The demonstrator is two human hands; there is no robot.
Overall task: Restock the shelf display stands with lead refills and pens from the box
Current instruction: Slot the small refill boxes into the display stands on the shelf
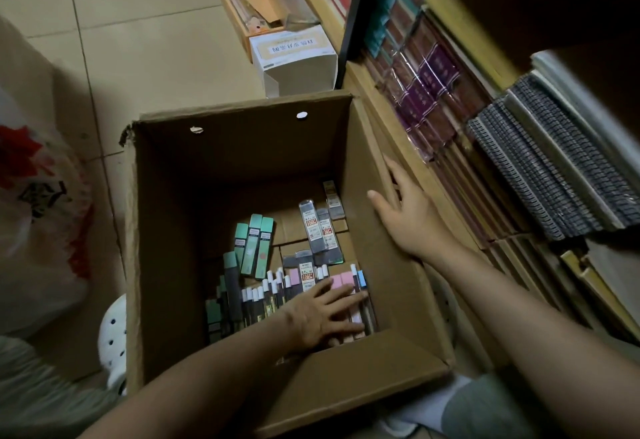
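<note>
Inside the corrugated cardboard box (180, 230), the left hand (325, 314) lies flat, fingers spread, on slim rectangular lead refills (258, 300). The right hand (405, 210), open, seemingly presses the box's right wall.

The box (242, 161) is matt brown corrugated cardboard, its rim torn rough at one corner. The refill cases (320, 230) inside look like glossy plastic with paper labels. The floor (138, 40) is smooth beige tile with a faint sheen. On the shelf (398, 133), purple packs (436, 74) gleam under clear film; the notebooks (540, 161) show wire spiral bindings.
</note>
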